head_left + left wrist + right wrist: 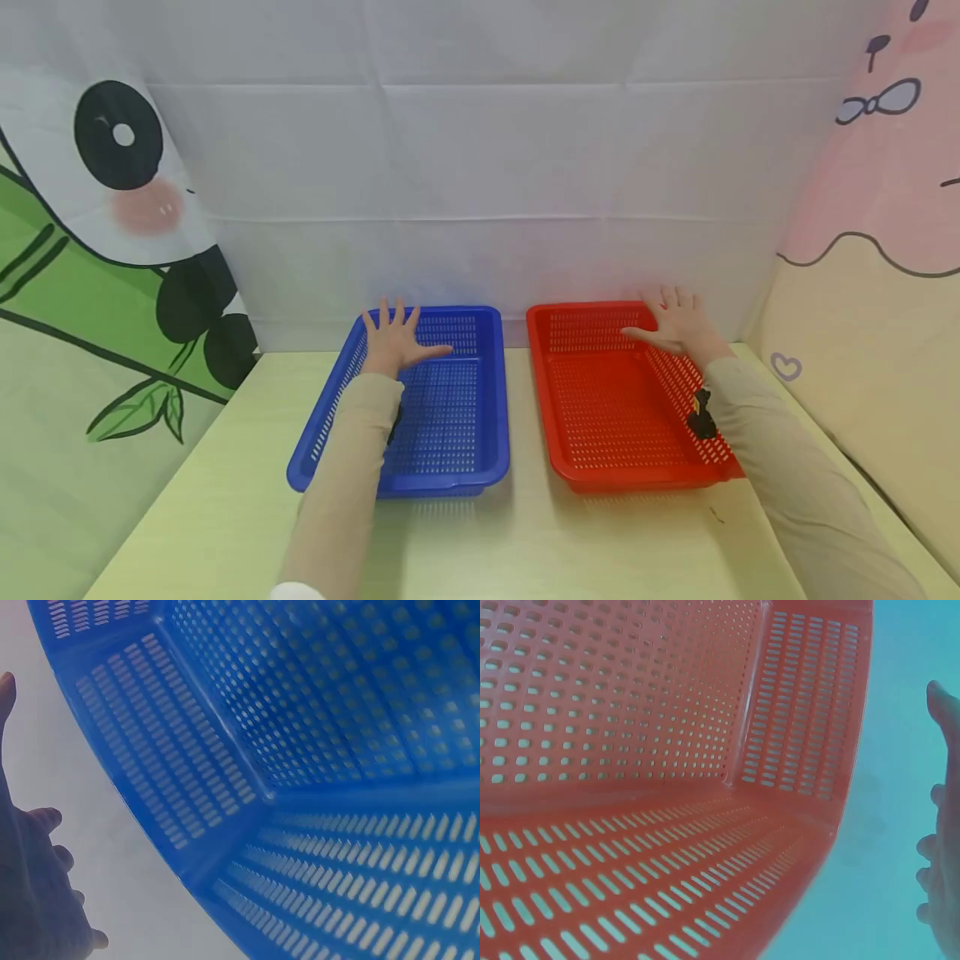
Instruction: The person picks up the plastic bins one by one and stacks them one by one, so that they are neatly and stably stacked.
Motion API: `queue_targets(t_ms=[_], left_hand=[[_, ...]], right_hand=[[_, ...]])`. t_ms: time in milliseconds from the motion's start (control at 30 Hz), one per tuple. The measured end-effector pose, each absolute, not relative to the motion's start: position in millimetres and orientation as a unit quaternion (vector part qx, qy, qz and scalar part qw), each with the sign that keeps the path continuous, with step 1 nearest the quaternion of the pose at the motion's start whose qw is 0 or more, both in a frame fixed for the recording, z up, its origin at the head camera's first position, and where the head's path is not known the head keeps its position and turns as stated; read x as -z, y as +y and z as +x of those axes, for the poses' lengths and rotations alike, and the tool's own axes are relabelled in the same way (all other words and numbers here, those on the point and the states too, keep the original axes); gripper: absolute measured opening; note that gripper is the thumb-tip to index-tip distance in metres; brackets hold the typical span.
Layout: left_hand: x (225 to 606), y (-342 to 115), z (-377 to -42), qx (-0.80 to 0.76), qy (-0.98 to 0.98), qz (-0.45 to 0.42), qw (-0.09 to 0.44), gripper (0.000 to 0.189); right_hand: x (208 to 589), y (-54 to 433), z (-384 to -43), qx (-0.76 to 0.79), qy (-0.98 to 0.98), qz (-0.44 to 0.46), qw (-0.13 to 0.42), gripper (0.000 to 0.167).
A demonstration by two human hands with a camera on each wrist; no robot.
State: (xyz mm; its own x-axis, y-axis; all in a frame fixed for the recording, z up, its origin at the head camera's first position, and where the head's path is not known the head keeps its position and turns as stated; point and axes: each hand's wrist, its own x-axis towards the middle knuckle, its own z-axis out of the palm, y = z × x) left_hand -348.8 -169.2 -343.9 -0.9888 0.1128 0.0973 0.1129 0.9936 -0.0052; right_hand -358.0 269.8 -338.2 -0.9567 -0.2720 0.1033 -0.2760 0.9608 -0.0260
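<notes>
A blue perforated plastic basket (495,400) stands on the left of the table, and a red one (543,408) of like shape stands to its right. Over the far left part of the blue basket my left hand (392,343) is spread, fingers straight and thumb out to the right. My right hand (678,323) is spread in the same way over the far right corner of the red basket. Neither hand holds anything. In the wrist views, the left hand (37,877) and right hand (946,825) appear at the outer edges, apart from the basket rims.
Both baskets sit on a pale yellow table (225,517) close to a white cloth backdrop (495,167). Printed cartoon cloths flank them, a panda with bamboo (150,208) at left and a pink figure (885,183) at right. A small black object (702,417) shows beside the right sleeve.
</notes>
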Motion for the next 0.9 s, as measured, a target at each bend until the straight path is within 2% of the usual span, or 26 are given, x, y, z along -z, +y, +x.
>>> queue_targets(t_ms=[400, 900], left_hand=[[338.8, -130.4, -356.4, 0.013, -0.996, -0.067, 0.059, 0.100], [341.2, -108.5, -357.4, 0.037, -0.995, -0.078, 0.055, 0.099]], right_hand=[[331.3, 276.5, -355.0, -0.043, -0.985, 0.150, 0.070, 0.092], [320.7, 297.3, -353.1, -0.005, -0.989, 0.136, 0.050, 0.091]])
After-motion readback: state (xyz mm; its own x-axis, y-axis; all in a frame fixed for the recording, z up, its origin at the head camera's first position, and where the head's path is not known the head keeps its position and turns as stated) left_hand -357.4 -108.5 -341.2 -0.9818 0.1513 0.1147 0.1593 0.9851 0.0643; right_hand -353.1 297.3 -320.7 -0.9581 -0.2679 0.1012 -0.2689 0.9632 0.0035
